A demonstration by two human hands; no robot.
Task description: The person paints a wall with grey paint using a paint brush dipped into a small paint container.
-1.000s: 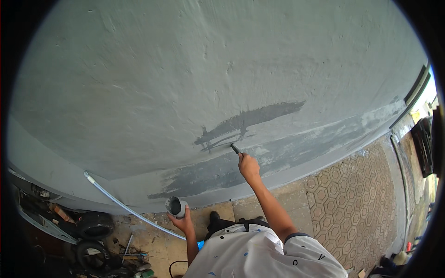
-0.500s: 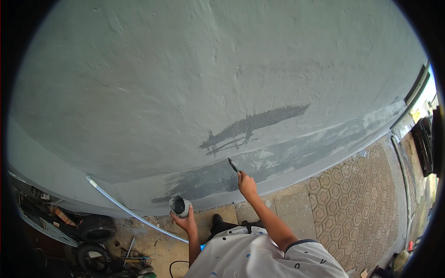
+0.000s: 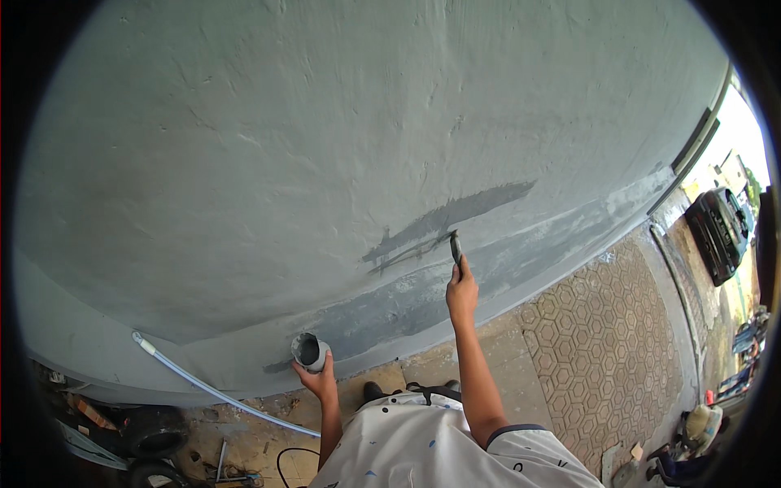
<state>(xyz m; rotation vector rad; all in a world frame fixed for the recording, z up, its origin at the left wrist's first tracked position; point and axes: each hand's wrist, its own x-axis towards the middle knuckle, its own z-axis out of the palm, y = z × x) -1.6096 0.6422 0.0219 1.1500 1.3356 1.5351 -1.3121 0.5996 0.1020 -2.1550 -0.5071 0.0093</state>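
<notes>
Grey wall [image 3: 325,146] close ahead (hose [image 3: 203,389], tyre [image 3: 154,431] left).

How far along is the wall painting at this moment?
Done: a dark wet streak and a darker band low on the grey wall. In hand: the right hand holds a brush to the wall by the streak, the left hand holds a small paint cup. Left: most of the wall above remains pale.
</notes>
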